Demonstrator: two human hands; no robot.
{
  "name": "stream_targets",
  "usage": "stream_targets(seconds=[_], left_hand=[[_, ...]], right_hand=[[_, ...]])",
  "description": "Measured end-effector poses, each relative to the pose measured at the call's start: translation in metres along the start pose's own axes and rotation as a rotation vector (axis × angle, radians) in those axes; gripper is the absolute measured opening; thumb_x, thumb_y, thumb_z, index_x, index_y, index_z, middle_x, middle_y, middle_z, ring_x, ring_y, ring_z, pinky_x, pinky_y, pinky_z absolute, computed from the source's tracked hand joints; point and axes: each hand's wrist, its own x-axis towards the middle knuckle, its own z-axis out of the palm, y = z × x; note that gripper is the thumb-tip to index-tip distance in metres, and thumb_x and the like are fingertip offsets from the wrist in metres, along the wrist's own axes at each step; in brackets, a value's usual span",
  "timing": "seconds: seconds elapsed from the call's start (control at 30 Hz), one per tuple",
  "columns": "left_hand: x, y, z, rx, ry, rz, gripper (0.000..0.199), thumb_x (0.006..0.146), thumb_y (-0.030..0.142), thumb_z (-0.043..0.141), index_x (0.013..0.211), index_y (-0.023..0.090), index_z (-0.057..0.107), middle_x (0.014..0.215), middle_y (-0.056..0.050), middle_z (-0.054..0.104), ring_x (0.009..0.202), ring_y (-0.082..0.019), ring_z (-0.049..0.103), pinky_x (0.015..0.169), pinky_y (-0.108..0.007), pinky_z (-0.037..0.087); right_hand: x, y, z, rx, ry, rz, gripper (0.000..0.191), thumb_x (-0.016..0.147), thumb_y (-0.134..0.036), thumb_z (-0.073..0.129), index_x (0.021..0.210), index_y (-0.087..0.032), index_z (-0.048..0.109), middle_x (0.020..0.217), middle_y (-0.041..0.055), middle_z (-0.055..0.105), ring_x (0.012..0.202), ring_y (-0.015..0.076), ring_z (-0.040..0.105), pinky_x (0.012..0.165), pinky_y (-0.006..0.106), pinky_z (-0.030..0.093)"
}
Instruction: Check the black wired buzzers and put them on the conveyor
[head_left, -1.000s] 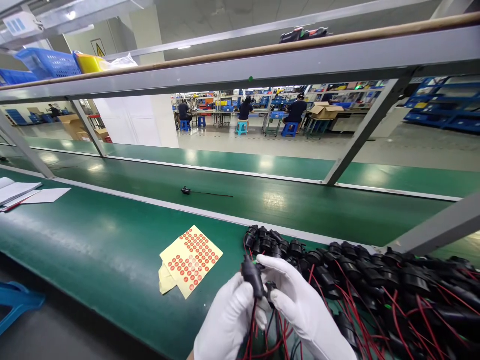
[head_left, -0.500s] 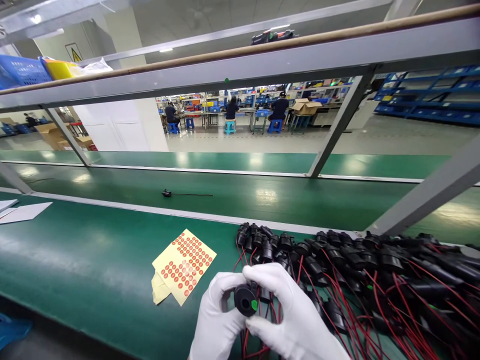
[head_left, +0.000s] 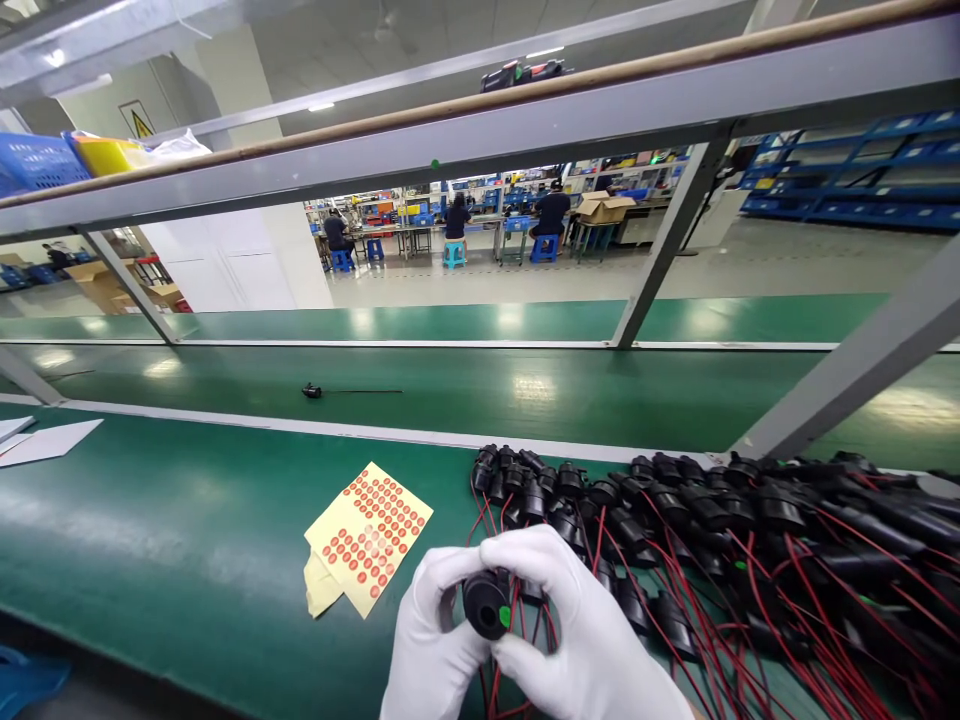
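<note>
Both my hands wear white gloves and hold one black cylindrical part [head_left: 486,606] between them, low in the middle of the view. Its round end, with a dark central hole and a green dot sticker [head_left: 505,617] near the rim, faces me. My left hand [head_left: 431,635] curls around its left side. Thumb and fingers of my right hand [head_left: 574,625] close on its right side. Beyond and to the right lies a pile of similar black parts [head_left: 705,510] with red and black wires. A yellow sheet of round red stickers [head_left: 369,540] lies left of my hands.
A single black part [head_left: 311,391] with a thin wire lies on the green strip [head_left: 465,385] beyond the bench. White papers [head_left: 49,442] lie far left. Slanted metal posts [head_left: 847,360] carry an overhead shelf [head_left: 450,140]. People [head_left: 551,212] sit at benches in the background.
The camera view has tilted slightly, and the lone part on the strip appears further left. My hands and the black part have shifted slightly left, with the grip much the same.
</note>
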Motion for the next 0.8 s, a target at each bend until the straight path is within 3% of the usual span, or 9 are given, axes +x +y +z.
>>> stream_targets(seconds=[0.17,0.4,0.53,0.67,0.73,0.8], left_hand=[[-0.001,-0.004,0.001,-0.023,-0.059,-0.006,0.036,0.076,0.051,0.08,0.105,0.03,0.078,0.102,-0.003,0.072,0.098,-0.024,0.065,0.09,-0.031,0.049],[0.001,-0.015,-0.005,0.018,-0.168,0.098,0.037,0.083,0.049,0.074,0.115,0.031,0.074,0.105,-0.004,0.07,0.099,-0.023,0.067,0.089,-0.032,0.051],[-0.004,-0.018,-0.008,0.212,-0.027,0.191,0.033,0.084,0.044,0.075,0.115,0.033,0.072,0.105,-0.002,0.07,0.099,-0.02,0.066,0.088,-0.028,0.05],[-0.011,-0.012,-0.008,0.502,0.084,0.388,0.031,0.085,0.035,0.075,0.115,0.032,0.068,0.098,-0.001,0.071,0.087,-0.018,0.065,0.083,-0.028,0.049],[-0.011,-0.005,-0.007,0.549,0.094,0.301,0.03,0.084,0.046,0.073,0.106,0.026,0.071,0.091,-0.003,0.068,0.08,-0.019,0.062,0.077,-0.03,0.048],[-0.008,0.001,-0.006,0.44,0.046,0.068,0.045,0.083,0.062,0.066,0.097,0.021,0.072,0.082,-0.004,0.064,0.073,-0.018,0.059,0.07,-0.03,0.046]], right_hand=[[0.001,-0.004,-0.011,0.174,-0.093,0.144,0.054,0.071,-0.007,0.051,0.117,-0.033,0.061,0.109,0.0018,0.068,0.099,0.0203,0.068,0.087,0.034,0.058],[0.004,-0.013,-0.013,0.193,-0.109,0.217,0.037,0.078,-0.013,0.053,0.11,-0.026,0.066,0.101,0.0052,0.07,0.094,0.0225,0.069,0.083,0.036,0.059],[-0.004,-0.007,-0.012,0.212,-0.124,0.233,0.055,0.069,-0.007,0.056,0.119,-0.028,0.063,0.112,0.0055,0.068,0.103,0.0236,0.067,0.093,0.038,0.056],[-0.013,0.016,-0.007,0.311,-0.156,0.358,0.069,0.06,-0.008,0.059,0.126,-0.028,0.061,0.121,0.0077,0.065,0.113,0.0279,0.063,0.103,0.044,0.049],[-0.016,0.033,-0.002,0.428,-0.186,0.409,0.061,0.068,-0.021,0.066,0.129,-0.026,0.06,0.12,0.0101,0.066,0.112,0.0301,0.063,0.102,0.046,0.049],[-0.019,0.048,0.008,0.533,-0.226,0.441,0.058,0.075,-0.043,0.07,0.129,-0.024,0.06,0.122,0.0123,0.065,0.11,0.0317,0.064,0.098,0.046,0.051]])
